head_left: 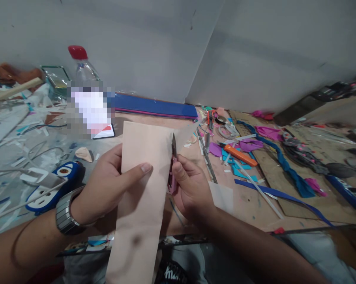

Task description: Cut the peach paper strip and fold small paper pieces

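Note:
A long pale beige strip of paper or thin sheet (145, 146) stands upright in front of me, its lower end hanging past the table edge. My left hand (118, 177) grips it from the left side, thumb flat on the front and fingers behind. On the right, my right hand (190, 181) is closed around a pair of scissors with pink handles (172, 177). The dark blade points up along the sheet's right edge. A thin pale offcut (186, 132) sticks out to the right of the blade, near the top.
On the left lie a blue-and-white power strip (52, 187), tangled cables and scraps. A red-capped bottle (85, 69) and a blurred phone (92, 110) stand behind. To the right are an orange utility knife (240, 154), blue ribbon (281, 163) and cardboard (320, 185). Blue sheets (154, 105) line the wall.

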A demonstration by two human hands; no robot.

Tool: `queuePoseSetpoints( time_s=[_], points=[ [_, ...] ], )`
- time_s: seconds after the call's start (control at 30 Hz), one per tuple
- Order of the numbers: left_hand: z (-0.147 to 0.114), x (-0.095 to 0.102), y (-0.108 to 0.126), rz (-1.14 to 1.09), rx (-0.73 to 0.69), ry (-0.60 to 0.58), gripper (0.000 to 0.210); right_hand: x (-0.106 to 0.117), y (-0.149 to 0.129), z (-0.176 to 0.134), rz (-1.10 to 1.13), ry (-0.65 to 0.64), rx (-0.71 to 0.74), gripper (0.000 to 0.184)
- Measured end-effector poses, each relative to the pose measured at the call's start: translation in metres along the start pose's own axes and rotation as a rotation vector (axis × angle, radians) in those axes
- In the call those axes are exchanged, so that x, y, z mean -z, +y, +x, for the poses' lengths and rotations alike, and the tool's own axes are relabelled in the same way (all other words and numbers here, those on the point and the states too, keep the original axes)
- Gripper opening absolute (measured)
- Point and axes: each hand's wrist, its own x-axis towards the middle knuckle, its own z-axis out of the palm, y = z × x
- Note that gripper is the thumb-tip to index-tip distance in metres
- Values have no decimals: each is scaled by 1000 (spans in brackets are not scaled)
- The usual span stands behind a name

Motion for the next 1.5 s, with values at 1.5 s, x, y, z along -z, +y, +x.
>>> queuePoseSetpoints(
  time_s=[1.5],
  points=[
    [16,0,-2,-70,-18,110,51,-1,0,7,125,25,-211,39]
  ],
)
